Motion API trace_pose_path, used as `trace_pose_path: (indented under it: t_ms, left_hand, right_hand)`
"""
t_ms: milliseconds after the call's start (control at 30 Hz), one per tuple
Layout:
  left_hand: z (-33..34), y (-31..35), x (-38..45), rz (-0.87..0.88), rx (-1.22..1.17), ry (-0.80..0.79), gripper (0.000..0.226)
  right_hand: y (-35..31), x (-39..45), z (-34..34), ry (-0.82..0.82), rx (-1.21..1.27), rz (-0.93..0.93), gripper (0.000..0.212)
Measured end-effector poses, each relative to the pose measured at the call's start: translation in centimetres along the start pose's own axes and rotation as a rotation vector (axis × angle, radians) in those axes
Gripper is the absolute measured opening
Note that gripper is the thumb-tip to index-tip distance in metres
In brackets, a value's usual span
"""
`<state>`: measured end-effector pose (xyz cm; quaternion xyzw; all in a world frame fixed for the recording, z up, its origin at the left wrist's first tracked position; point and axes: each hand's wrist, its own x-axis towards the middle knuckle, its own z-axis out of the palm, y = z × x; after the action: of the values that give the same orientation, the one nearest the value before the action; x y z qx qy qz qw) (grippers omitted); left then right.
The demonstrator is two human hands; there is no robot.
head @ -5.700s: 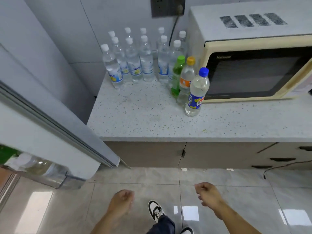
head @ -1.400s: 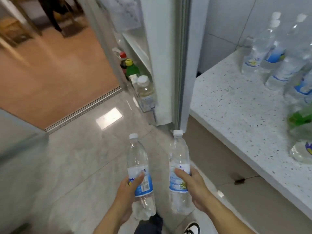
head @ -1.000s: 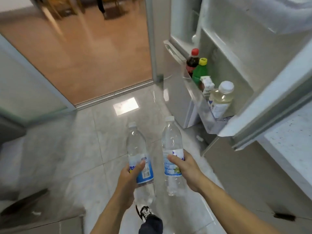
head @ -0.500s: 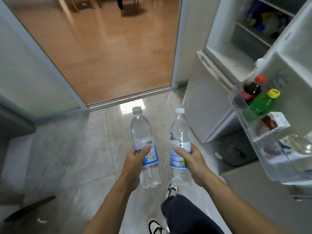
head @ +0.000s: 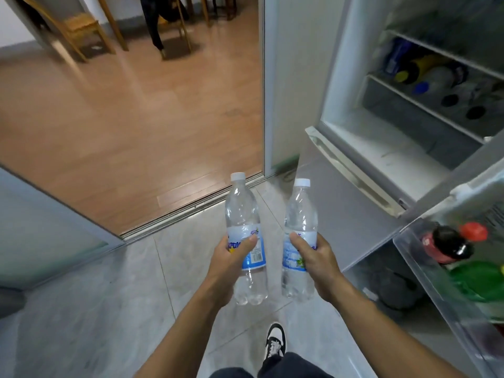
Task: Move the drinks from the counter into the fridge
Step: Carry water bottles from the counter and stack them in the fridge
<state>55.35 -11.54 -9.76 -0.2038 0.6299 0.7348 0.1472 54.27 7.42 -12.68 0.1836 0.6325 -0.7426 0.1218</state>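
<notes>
Grey tiled floor (head: 90, 309) fills the lower frame; beyond a sliding-door track (head: 191, 211), wooden flooring (head: 122, 118) reaches chairs (head: 79, 28) at upper left.

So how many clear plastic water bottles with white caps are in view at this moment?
2. One clear plastic water bottle is gripped in the left hand, the other in the right hand. More may lie blurred on the fridge shelves.

A clear door bin (head: 425, 271) on the open fridge door is holding a dark cola bottle (head: 447, 245) with a red cap and a green bottle (head: 476, 278) just beside it. Inside the fridge (head: 341, 77), a wire shelf (head: 425, 109) is carrying several bottles lying on their sides, too blurred to tell apart. A pale grey tiled floor (head: 109, 309) is meeting a wooden floor (head: 122, 118) at a door track.
</notes>
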Motion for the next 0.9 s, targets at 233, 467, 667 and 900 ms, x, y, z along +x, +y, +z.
trace_pose_path:
  t_ms: [233, 467, 667, 900]
  left_hand:
    - [1.3, 6.2, 11.1, -0.007, 0.017, -0.117, 0.028]
    - [2.9, 12.7, 22.1, -0.012, 0.081, -0.349, 0.034]
    - [5.4, 20.0, 27.5, 0.061, 0.131, -0.588, 0.04]
    - [12.0, 24.1, 31.3, 0.057, 0.157, -0.788, 0.032]
  right_hand:
    - [-6.0, 8.3, 2.0, 0.126, 0.047, -0.071, 0.015]
    - [-10.9, 15.4, 3.7, 0.375, 0.071, -0.131, 0.025]
    - [-15.4, 19.0, 5.3, 0.545, 0.127, -0.23, 0.027]
    - [-19.7, 20.1, 2.8, 0.8, 0.133, -0.358, 0.023]
